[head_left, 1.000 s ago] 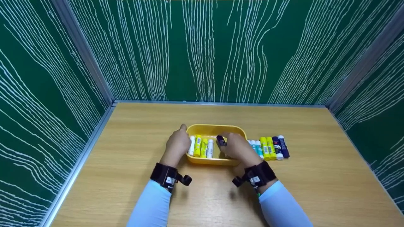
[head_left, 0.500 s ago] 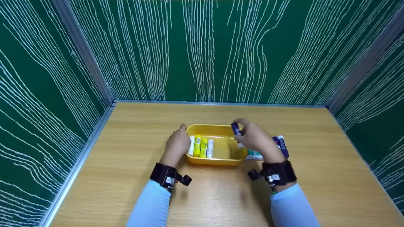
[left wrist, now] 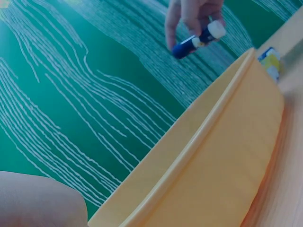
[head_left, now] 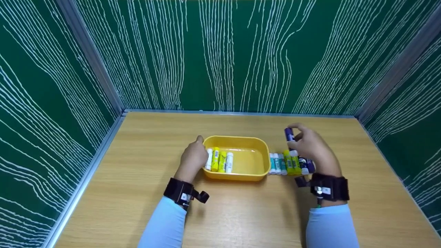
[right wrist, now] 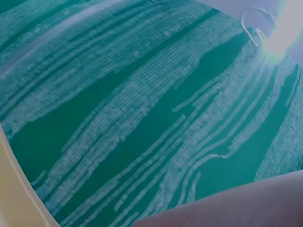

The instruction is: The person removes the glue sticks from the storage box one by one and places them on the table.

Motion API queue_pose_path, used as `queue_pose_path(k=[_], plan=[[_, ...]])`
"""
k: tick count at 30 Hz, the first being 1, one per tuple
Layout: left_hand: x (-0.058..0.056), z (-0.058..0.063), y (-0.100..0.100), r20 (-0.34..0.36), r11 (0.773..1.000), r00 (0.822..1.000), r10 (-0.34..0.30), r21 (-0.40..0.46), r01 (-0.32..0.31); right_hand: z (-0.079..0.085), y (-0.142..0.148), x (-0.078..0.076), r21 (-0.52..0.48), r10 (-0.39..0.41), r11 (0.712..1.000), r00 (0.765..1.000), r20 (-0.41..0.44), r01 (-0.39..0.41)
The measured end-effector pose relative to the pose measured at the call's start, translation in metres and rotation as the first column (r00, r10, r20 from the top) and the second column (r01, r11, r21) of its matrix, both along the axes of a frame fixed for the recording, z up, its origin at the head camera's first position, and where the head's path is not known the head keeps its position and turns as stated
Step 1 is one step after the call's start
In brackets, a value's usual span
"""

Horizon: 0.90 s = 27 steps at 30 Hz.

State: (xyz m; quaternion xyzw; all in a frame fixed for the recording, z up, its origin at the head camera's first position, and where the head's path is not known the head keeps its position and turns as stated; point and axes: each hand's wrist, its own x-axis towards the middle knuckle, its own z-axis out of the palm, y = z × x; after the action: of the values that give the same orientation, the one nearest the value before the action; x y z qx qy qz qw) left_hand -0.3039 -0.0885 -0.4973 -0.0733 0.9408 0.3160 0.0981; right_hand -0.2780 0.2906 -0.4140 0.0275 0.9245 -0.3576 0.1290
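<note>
My right hand (head_left: 311, 146) pinches a dark purple glue stick (head_left: 289, 134) with a white end, raised over a row of glue sticks. The left wrist view also shows this glue stick (left wrist: 185, 48) between the fingers, beyond the tray. At its left end, my left hand (head_left: 194, 155) grips the yellow plastic tray (head_left: 236, 177); the fingertips are hidden. Inside the tray's left half lie a white glue stick (head_left: 229, 162), a yellow glue stick (head_left: 215, 159), a second yellow one and another white one. The right wrist view shows part of the hand (right wrist: 236, 205) but not the glue stick.
Just right of the tray, teal-and-white glue sticks (head_left: 277, 163), yellow glue sticks (head_left: 295, 166) and dark glue sticks (head_left: 310, 166) lie side by side on the wooden table (head_left: 220, 210). Green walls (head_left: 193, 58) with white streaks enclose the back and sides.
My right hand has lifted the dark glue stick out of the tray and carried it right, over the row on the table. The left hand and tray have stayed put.
</note>
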Motion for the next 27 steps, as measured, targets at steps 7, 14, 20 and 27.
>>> queue_pose_path(k=[7, 14, 20, 27], plan=[[0.001, 0.000, 0.000, -0.013, 1.000, 1.000, -0.002, 0.007, 0.003, -0.010, 0.032, -0.002, 0.022, -0.094, 0.995, 0.995, 0.045, 0.094], [0.002, -0.002, -0.003, -0.056, 0.999, 0.998, -0.029, -0.017, 0.028, -0.020, 0.058, -0.001, 0.053, -0.155, 0.987, 0.986, 0.067, 0.152], [0.002, -0.001, -0.003, -0.050, 1.000, 0.998, -0.024, -0.014, 0.024, -0.029, 0.076, 0.000, 0.064, -0.210, 0.977, 0.969, 0.134, 0.203], [0.002, -0.001, -0.002, -0.038, 1.000, 0.999, -0.021, -0.016, 0.021, -0.042, 0.087, -0.002, 0.044, -0.257, 0.966, 0.944, 0.207, 0.253]])
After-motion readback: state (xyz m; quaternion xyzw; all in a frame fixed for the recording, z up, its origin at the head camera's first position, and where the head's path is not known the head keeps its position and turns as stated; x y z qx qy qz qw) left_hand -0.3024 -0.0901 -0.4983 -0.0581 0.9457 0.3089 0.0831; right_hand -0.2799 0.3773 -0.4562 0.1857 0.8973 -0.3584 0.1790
